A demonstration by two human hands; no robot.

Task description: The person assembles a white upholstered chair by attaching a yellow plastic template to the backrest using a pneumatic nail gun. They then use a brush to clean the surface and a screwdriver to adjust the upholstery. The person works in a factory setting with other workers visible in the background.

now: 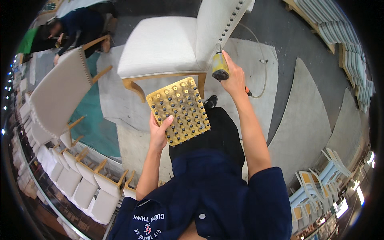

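My left hand [160, 130] grips the lower left edge of a square yellow tray [163, 99], thumb on top. Rows of dark round-headed upholstery nails [182, 107] stand on its pegs; several pegs along the far edge are bare. Closed around a yellow air nailer [220, 64], my right hand [234, 76] holds it against the side of a cream upholstered chair [164, 44]. The nailer's tip is at the lower end of a row of dark nail heads [229, 25] running up the chair's back. What lies under the tip is too small to make out.
An air hose [266, 68] curves across the grey floor cloth at right. Another cream chair [62, 86] lies tipped at left, near a crouching co-worker [82, 30]. More chairs [86, 184] line the lower left. Stacked pale padded parts [340, 24] stand at upper right.
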